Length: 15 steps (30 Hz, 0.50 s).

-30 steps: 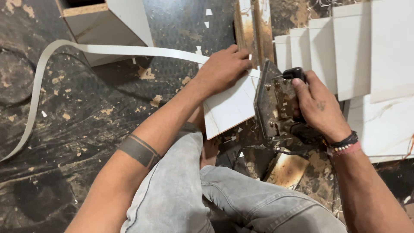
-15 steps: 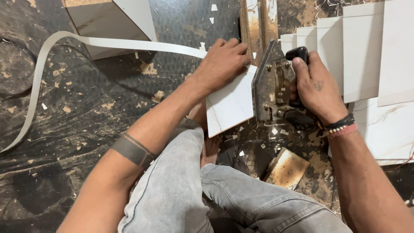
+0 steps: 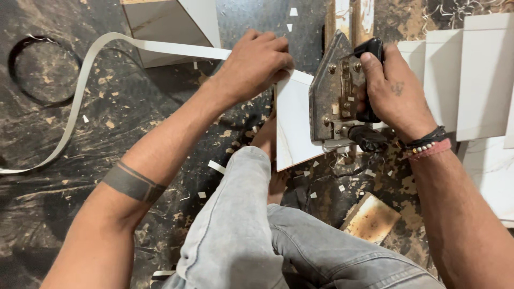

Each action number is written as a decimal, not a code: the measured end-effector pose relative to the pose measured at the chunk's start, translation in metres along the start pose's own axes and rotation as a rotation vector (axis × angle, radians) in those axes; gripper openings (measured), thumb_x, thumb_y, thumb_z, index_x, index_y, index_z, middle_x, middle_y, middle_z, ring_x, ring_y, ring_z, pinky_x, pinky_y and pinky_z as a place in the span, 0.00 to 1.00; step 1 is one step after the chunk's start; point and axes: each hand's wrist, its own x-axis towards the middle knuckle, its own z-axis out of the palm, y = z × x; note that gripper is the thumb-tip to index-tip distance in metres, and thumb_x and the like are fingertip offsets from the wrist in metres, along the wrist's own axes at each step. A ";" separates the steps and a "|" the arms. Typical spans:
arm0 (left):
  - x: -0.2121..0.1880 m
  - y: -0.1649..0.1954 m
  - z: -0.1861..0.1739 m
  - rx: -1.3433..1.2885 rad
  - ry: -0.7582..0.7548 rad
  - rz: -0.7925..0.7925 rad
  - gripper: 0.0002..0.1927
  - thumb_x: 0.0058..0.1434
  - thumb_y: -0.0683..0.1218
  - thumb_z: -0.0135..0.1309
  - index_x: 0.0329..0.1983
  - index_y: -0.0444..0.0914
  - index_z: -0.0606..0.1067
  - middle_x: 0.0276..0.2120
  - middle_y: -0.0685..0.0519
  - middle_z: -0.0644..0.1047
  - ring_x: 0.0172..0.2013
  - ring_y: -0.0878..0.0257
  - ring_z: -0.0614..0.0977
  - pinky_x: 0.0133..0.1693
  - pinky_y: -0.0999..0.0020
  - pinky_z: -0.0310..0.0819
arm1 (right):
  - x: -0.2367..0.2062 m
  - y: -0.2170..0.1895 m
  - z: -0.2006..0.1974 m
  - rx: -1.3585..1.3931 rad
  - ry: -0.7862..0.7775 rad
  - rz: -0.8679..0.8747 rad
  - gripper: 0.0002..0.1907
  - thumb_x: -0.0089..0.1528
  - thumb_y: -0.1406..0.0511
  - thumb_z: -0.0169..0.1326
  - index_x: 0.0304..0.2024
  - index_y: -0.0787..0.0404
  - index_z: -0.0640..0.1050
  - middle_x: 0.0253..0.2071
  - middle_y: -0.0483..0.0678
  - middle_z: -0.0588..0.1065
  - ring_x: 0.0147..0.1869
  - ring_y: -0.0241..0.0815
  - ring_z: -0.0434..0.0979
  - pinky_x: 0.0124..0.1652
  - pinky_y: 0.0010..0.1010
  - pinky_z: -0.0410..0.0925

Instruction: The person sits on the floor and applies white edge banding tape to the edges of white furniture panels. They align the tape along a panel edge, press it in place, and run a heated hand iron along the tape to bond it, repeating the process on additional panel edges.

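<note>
Head view: my left hand [image 3: 256, 63] is pressing white edge band [image 3: 80, 101] onto the panel [image 3: 292, 128] while my right hand [image 3: 393, 91] is gripping the metal trimmer [image 3: 334, 96], most band trailing loose.

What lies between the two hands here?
In the head view, a white panel lies between the left hand and the right hand, which grips a metal hand tool against it.

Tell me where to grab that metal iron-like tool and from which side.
Take the metal tool by its black handle from the right, as the right hand does. The handle stands clear of the flat plate; the left hand and white panel crowd the left.
</note>
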 end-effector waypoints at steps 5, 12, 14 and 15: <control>-0.006 -0.012 -0.005 -0.111 0.063 -0.036 0.07 0.59 0.48 0.65 0.39 0.43 0.84 0.37 0.55 0.79 0.43 0.57 0.78 0.43 0.57 0.66 | 0.008 -0.020 0.011 0.039 -0.021 -0.052 0.18 0.74 0.55 0.41 0.52 0.64 0.67 0.25 0.47 0.74 0.24 0.41 0.77 0.27 0.36 0.69; -0.011 -0.032 0.005 -0.381 0.051 -0.277 0.09 0.60 0.51 0.64 0.39 0.43 0.84 0.38 0.53 0.85 0.37 0.61 0.86 0.42 0.63 0.80 | 0.015 -0.041 0.021 0.036 -0.052 -0.125 0.18 0.75 0.55 0.41 0.52 0.65 0.66 0.25 0.47 0.74 0.25 0.41 0.78 0.27 0.35 0.71; -0.014 -0.038 0.004 -0.433 0.027 -0.367 0.10 0.60 0.52 0.64 0.39 0.42 0.83 0.36 0.52 0.85 0.36 0.60 0.87 0.42 0.63 0.80 | 0.017 -0.044 0.023 0.021 -0.052 -0.152 0.18 0.75 0.55 0.42 0.52 0.65 0.66 0.25 0.47 0.74 0.25 0.41 0.78 0.28 0.35 0.71; -0.015 -0.040 0.003 -0.459 0.017 -0.411 0.11 0.60 0.52 0.64 0.39 0.41 0.83 0.36 0.52 0.85 0.36 0.60 0.87 0.42 0.63 0.80 | 0.018 -0.045 0.023 0.005 -0.047 -0.159 0.17 0.75 0.55 0.42 0.52 0.65 0.66 0.25 0.47 0.74 0.26 0.41 0.78 0.28 0.35 0.70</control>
